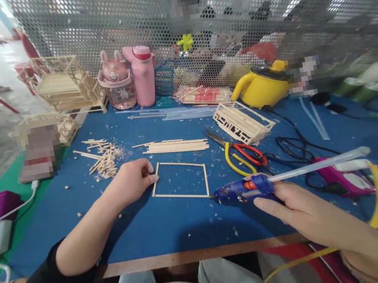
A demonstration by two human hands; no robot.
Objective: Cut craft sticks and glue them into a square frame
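A rectangle of thin wooden sticks [181, 196] lies flat on the blue tabletop [189, 224]. Its left side is pinched between the thumb and fingers of my left hand [136, 181]. My right hand [293, 203] grips a blue hot glue gun [234, 191], fingers wrapped round the handle and largely hidden behind it. The nozzle sits at the rectangle's lower right corner; whether it touches cannot be made out. A long clear glue stick [310, 167] juts from the gun's back. Just beyond the rectangle lies a row of loose wooden sticks [177, 147].
Cut stick pieces [104, 161] are heaped at left. Yellow-and-red-handled cutters [237, 155], a small stick-built model [242, 122] and black cables [291, 150] lie to the right. Pink bottles [144, 78], clear glue sticks [176, 112] and a yellow pot [263, 87] line the mesh panel.
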